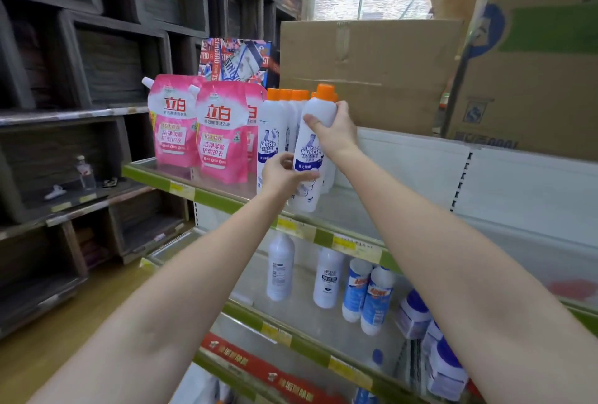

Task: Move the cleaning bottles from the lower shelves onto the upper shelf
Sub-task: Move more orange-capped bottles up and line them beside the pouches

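Gripping white bottle (311, 148) near-upright, orange cap (325, 91) up, both hands

- Upper shelf (226, 198), green-edged: pink pouches (200, 131) and orange-capped white bottles (275, 131) stood on it.
- Lower shelf (291, 335): white bottles (280, 269) and blue-labelled bottles (367, 293) stood upright.

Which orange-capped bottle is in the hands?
The front-right bottle: right hand grips its neck, left hand its body; the others stand untouched behind.
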Action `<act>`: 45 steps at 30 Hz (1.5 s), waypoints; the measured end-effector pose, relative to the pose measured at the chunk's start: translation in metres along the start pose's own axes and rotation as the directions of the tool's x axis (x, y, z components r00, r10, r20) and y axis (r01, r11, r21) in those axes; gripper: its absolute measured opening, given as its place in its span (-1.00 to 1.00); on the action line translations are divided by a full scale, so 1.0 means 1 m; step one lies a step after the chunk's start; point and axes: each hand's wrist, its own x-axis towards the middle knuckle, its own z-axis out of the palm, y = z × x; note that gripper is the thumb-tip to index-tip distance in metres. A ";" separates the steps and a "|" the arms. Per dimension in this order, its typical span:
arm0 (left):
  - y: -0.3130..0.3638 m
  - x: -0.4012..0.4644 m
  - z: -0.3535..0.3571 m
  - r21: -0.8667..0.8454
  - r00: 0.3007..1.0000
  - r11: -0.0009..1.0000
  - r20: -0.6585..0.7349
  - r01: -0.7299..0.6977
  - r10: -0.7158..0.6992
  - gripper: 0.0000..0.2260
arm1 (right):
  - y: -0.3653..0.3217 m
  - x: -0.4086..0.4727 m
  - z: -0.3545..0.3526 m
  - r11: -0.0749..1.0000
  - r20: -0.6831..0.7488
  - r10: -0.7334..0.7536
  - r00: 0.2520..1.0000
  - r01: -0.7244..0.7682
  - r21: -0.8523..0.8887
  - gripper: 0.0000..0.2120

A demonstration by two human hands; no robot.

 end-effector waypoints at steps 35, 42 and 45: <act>-0.028 0.046 0.006 0.523 1.000 0.852 0.007 -0.025 0.024 -0.62 | 0.020 0.047 0.024 0.956 0.149 0.130 0.980 -0.084 -0.280 -0.30; -0.019 0.029 0.007 0.618 0.998 0.785 -0.059 0.037 -0.001 -0.74 | 0.049 0.003 -0.005 0.939 0.173 0.173 0.970 -0.109 -0.327 -0.83; -0.018 0.014 0.016 0.660 1.000 0.751 0.005 0.008 -0.015 -0.89 | 0.069 -0.021 -0.023 0.925 0.149 0.216 0.965 -0.153 -0.348 -0.86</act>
